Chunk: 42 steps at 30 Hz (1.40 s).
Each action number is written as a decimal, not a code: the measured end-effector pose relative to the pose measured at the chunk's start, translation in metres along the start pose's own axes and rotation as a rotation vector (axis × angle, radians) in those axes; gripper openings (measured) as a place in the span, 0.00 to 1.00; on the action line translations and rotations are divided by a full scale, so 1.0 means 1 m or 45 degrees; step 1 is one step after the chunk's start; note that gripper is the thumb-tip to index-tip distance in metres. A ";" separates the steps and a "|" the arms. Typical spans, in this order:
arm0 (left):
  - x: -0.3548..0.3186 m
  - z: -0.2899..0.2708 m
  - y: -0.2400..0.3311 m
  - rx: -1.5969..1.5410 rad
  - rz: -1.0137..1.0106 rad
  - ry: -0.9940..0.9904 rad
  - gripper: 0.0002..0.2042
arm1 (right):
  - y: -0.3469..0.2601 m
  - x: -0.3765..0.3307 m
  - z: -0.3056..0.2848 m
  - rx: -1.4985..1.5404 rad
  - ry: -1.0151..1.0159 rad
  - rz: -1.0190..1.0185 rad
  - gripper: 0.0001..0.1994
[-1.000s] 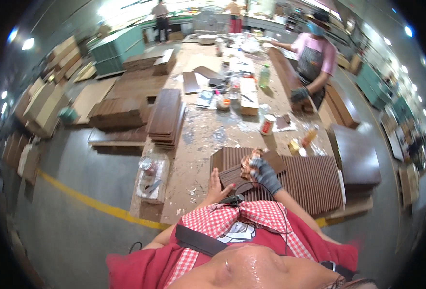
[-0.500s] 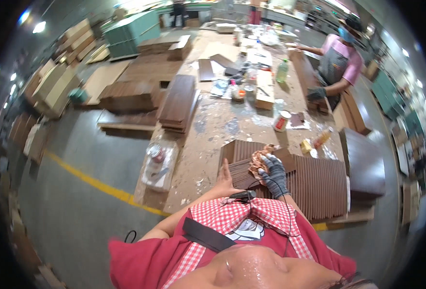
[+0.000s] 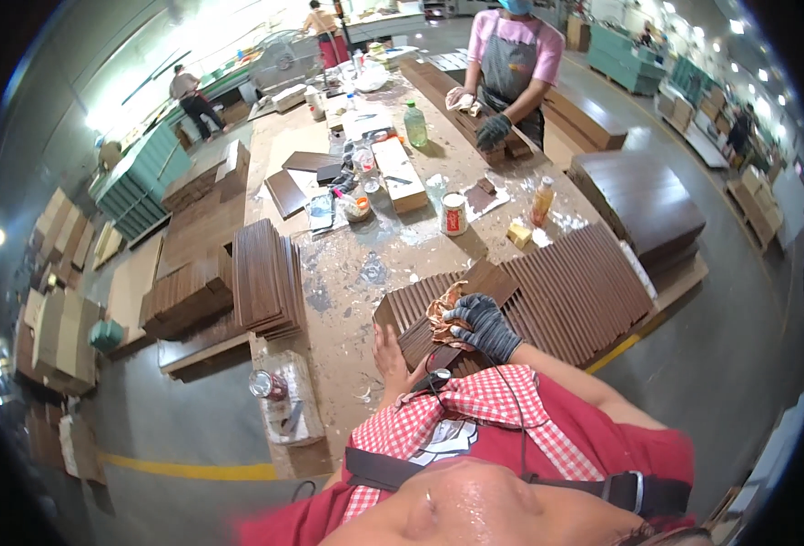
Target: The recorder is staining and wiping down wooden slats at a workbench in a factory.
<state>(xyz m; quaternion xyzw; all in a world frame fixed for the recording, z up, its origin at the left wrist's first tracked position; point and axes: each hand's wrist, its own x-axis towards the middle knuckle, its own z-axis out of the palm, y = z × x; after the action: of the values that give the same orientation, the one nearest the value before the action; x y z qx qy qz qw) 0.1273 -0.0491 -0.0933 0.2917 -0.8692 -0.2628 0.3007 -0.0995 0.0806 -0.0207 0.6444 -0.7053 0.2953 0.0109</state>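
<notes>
A long row of dark brown wooden boards (image 3: pixel 584 280) is packed together on the workbench just in front of me. My right hand (image 3: pixel 485 329), in a grey glove, is closed on a crumpled orange-brown rag (image 3: pixel 444 314), which lies against the tops of the boards at the left part of the row. One brown board (image 3: pixel 488 280) rests across the others just beyond the rag. Bare and with its fingers stretched out, my left hand (image 3: pixel 391 357) lies flat against the left end of the row.
Beyond the boards on the bench (image 3: pixel 329 300) stand a white-and-red can (image 3: pixel 454 216), a yellow sponge-like block (image 3: pixel 518 235), an amber bottle (image 3: pixel 542 202) and a green bottle (image 3: pixel 415 126). A board stack (image 3: pixel 265 278) sits left. Across the bench, a co-worker (image 3: pixel 515 64) wipes a long board.
The whole view has swung, so the bench and the co-worker appear shifted. Both hands stay at the boards, the right still gripping the rag over their left part.
</notes>
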 end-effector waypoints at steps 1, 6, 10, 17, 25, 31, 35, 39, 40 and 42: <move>0.006 -0.005 0.005 0.090 0.034 -0.030 0.44 | -0.001 0.000 -0.002 0.026 0.000 -0.029 0.17; 0.028 -0.020 0.035 0.107 0.108 -0.158 0.15 | -0.008 -0.001 -0.007 0.043 -0.024 -0.088 0.21; 0.037 -0.019 0.053 0.120 0.154 -0.175 0.13 | -0.008 0.002 -0.008 0.062 0.077 -0.164 0.27; 0.042 -0.014 0.069 -0.021 -0.023 -0.050 0.22 | -0.002 0.008 -0.003 0.100 -0.036 -0.125 0.25; 0.046 -0.006 0.058 0.089 0.216 0.008 0.22 | -0.012 0.005 -0.010 0.248 -0.047 -0.022 0.23; 0.038 -0.006 0.054 0.087 0.231 -0.108 0.19 | -0.005 0.004 -0.007 0.106 0.181 -0.217 0.29; 0.038 -0.006 0.054 0.136 0.187 -0.162 0.21 | 0.002 0.008 -0.003 0.195 0.033 -0.126 0.30; 0.043 -0.008 0.053 -0.003 0.256 -0.030 0.22 | 0.002 0.010 -0.005 0.321 0.083 -0.219 0.29; 0.045 -0.010 0.052 -0.077 0.203 -0.039 0.21 | 0.002 0.010 -0.007 0.275 0.069 -0.225 0.29; 0.046 -0.017 0.052 -0.079 0.151 0.023 0.19 | -0.001 0.010 -0.010 0.193 -0.005 -0.174 0.30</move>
<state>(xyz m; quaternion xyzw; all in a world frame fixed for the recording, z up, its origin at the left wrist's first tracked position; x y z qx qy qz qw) 0.0904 -0.0482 -0.0318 0.2324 -0.8736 -0.2688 0.3325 -0.1037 0.0755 -0.0084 0.6906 -0.6354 0.3450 -0.0192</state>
